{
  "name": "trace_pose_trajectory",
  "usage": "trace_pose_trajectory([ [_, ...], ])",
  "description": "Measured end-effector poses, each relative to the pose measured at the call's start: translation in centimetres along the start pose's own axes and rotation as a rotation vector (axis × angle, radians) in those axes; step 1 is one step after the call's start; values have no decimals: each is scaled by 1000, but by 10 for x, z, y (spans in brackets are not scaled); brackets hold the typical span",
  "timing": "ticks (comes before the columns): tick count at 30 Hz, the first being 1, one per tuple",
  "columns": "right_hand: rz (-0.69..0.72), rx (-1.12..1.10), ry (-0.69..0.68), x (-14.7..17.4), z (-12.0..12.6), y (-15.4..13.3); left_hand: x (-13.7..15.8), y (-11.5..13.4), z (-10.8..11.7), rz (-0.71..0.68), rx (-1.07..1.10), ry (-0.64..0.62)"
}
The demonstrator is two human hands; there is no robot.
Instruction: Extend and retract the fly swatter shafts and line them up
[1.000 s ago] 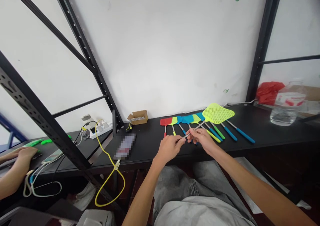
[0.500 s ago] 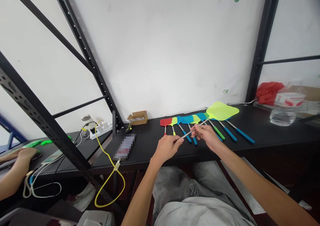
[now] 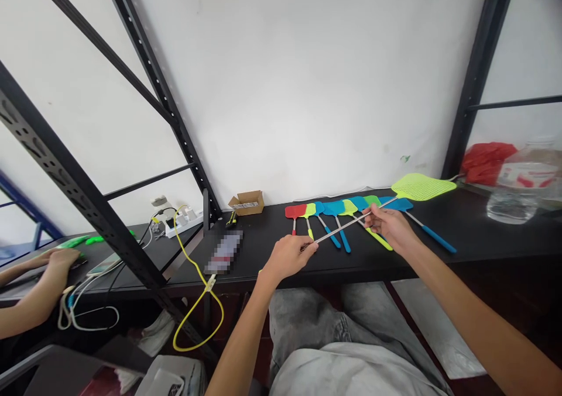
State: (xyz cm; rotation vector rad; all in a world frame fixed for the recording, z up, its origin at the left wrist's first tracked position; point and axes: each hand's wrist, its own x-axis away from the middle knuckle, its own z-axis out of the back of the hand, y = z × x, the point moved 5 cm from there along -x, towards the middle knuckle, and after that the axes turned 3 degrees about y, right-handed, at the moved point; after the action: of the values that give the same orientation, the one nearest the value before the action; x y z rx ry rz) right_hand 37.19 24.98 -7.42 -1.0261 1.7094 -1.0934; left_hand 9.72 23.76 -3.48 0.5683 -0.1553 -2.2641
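A yellow-green fly swatter [image 3: 424,187] is held up over the table, its thin metal rod slanting between my two hands. My left hand [image 3: 287,260] is closed around its lower end, so the handle is mostly hidden. Nearer the head, my right hand [image 3: 389,226] pinches the rod between thumb and fingers. Behind and below lie several more fly swatters in a row, heads toward the wall, including a red one [image 3: 295,211] at the left end and a blue-handled one [image 3: 439,239] at the right.
On the black table [image 3: 263,238] are a small cardboard box [image 3: 246,203], a blurred-out phone [image 3: 225,254] on a yellow cable [image 3: 193,261] and a power strip [image 3: 184,223]. At right stand a large water bottle [image 3: 520,188] and a red bag [image 3: 487,161]. Another person's hands [image 3: 61,261] work at far left.
My right hand has moved right along with the swatter's head, and a longer stretch of rod shows between my hands. My left hand stays nearly in place. The view has shifted slightly.
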Motion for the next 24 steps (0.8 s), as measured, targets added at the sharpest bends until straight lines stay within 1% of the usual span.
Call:
trace_pose_trajectory([
  [3,-5,-21,-46,3,-9,3,1,-5,2,22,-35,36],
  [6,-22,-42,-106,8,-22,8,-1,-3,0,31,-34,64],
  [10,-73,-5,-232,23,-52,20,-3,9,-8,-2,-17,59],
  [13,-62,37,-343,38,-76,27,-3,17,-13,-39,-17,50],
  [15,-51,55,-374,44,-87,30,-3,18,-15,-50,-16,44],
  [18,-39,61,-345,44,-88,33,-4,14,-16,-43,-35,43],
  [24,-43,49,-212,32,-71,29,-6,7,-15,-31,-39,25],
])
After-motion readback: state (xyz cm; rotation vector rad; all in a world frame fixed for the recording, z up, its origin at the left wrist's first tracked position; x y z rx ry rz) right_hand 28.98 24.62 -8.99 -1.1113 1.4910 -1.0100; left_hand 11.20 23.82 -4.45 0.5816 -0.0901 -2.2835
